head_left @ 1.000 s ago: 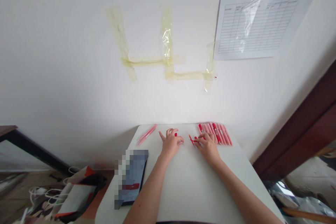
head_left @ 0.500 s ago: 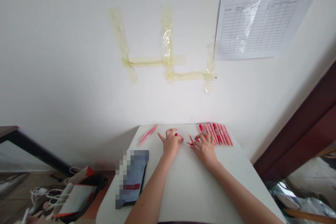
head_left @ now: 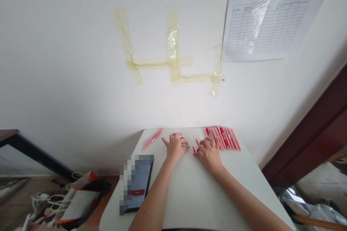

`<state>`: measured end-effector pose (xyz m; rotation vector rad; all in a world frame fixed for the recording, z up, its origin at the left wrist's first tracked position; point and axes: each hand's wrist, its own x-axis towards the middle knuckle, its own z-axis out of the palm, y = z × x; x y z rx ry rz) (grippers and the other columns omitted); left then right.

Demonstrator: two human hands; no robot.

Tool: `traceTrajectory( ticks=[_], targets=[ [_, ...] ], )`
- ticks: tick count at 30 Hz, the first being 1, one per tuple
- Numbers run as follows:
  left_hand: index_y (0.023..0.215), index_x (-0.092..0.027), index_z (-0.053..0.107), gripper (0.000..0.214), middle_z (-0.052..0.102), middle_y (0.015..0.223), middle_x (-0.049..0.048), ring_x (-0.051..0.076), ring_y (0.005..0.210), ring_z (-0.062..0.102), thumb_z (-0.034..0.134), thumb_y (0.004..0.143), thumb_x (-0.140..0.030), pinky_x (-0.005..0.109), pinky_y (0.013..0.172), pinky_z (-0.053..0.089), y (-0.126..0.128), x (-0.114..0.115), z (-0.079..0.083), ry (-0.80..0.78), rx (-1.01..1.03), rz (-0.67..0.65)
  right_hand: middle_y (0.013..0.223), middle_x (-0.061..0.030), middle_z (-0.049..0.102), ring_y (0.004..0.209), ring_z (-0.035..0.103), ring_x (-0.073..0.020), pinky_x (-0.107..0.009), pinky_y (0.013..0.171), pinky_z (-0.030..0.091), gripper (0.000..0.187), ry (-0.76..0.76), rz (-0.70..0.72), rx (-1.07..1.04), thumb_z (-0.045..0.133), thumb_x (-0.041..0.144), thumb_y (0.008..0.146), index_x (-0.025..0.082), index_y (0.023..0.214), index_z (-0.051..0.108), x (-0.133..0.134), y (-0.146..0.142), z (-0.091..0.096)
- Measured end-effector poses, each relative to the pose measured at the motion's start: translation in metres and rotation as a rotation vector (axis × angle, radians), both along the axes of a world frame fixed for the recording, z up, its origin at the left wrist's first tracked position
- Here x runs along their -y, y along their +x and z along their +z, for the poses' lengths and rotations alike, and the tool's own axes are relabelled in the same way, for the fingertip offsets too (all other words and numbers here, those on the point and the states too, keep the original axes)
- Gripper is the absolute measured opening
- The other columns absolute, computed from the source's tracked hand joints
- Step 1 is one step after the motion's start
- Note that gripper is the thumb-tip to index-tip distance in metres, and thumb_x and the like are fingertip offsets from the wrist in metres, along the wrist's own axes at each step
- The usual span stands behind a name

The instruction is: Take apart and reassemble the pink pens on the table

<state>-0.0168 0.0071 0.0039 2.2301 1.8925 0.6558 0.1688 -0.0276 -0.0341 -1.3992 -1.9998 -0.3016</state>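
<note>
My left hand [head_left: 175, 148] is curled low over the white table [head_left: 197, 195], its thumb and forefinger bent inward around a red pen part [head_left: 182, 139] that the fingers mostly hide. Facing it, my right hand [head_left: 210, 152] has its thumb and forefinger at a small red pen piece [head_left: 194, 149], which points upward at the fingertips. Just beyond those fingers lies a thin pen refill [head_left: 197, 142] with a red lower part. More red shows beneath the right fingers, too covered to make out.
A row of several pink and red pens [head_left: 226, 138] lies right of my right hand. Pink pen barrels [head_left: 152, 139] lie at the back left, and a phone [head_left: 138, 184] rests near the left edge. The white wall [head_left: 173, 112] rises behind the table.
The small red piece at my right fingertips has turned from lying sideways to pointing upward. Both hands have shifted only slightly, and the pens stay put.
</note>
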Motion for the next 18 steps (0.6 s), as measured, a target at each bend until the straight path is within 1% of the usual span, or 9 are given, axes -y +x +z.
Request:
traceTrajectory(
  ticks=[3, 6, 11, 15, 18],
  targets=[
    [0.08, -0.031, 0.074, 0.013, 0.056, 0.134, 0.002, 0.033, 0.131, 0.036, 0.079, 0.07, -0.039, 0.079, 0.104, -0.008, -0.0005, 0.0006, 0.002, -0.004, 0.018, -0.022, 0.107, -0.0025, 0.064, 0.12, 0.042, -0.0272, -0.059, 0.114, 0.012, 0.014, -0.024, 0.012, -0.019, 0.065, 0.041, 0.084, 0.028, 0.087, 0.07, 0.0039, 0.0008, 0.0027],
    [0.078, -0.031, 0.074, 0.016, 0.056, 0.134, 0.0018, 0.033, 0.131, 0.036, 0.08, 0.068, -0.042, 0.08, 0.103, -0.009, 0.0004, 0.0013, 0.0028, -0.008, 0.019, -0.03, 0.109, -0.0028, 0.063, 0.12, 0.042, -0.0274, -0.059, 0.114, 0.01, 0.013, -0.033, 0.021, 0.0, 0.064, 0.038, 0.084, 0.029, 0.092, 0.07, 0.0055, 0.0008, 0.0031],
    [0.08, -0.03, 0.074, 0.018, 0.055, 0.134, 0.002, 0.033, 0.131, 0.036, 0.079, 0.069, -0.043, 0.079, 0.104, -0.008, 0.0033, 0.0026, 0.0034, -0.024, -0.01, -0.028, 0.108, -0.002, 0.064, 0.119, 0.042, -0.0267, -0.06, 0.114, 0.008, 0.014, -0.012, 0.012, 0.029, 0.064, 0.042, 0.085, 0.03, 0.091, 0.07, 0.0012, -0.0002, -0.0007],
    [0.081, -0.03, 0.074, 0.015, 0.056, 0.133, 0.0018, 0.033, 0.13, 0.037, 0.078, 0.07, -0.04, 0.079, 0.104, -0.008, 0.0041, 0.0023, 0.002, -0.021, -0.024, -0.035, 0.107, -0.0021, 0.064, 0.118, 0.043, -0.027, -0.06, 0.114, 0.009, 0.013, 0.002, -0.002, 0.044, 0.064, 0.041, 0.086, 0.03, 0.09, 0.071, -0.0022, -0.0005, -0.0019],
    [0.081, -0.031, 0.074, 0.014, 0.056, 0.132, 0.0013, 0.033, 0.129, 0.038, 0.077, 0.07, -0.039, 0.08, 0.103, -0.007, 0.0036, 0.0016, 0.0004, -0.007, -0.027, -0.043, 0.107, -0.0028, 0.064, 0.118, 0.043, -0.0275, -0.062, 0.114, 0.007, 0.012, 0.013, -0.006, 0.049, 0.065, 0.04, 0.086, 0.03, 0.089, 0.071, -0.0038, -0.0004, -0.0016]
  ],
)
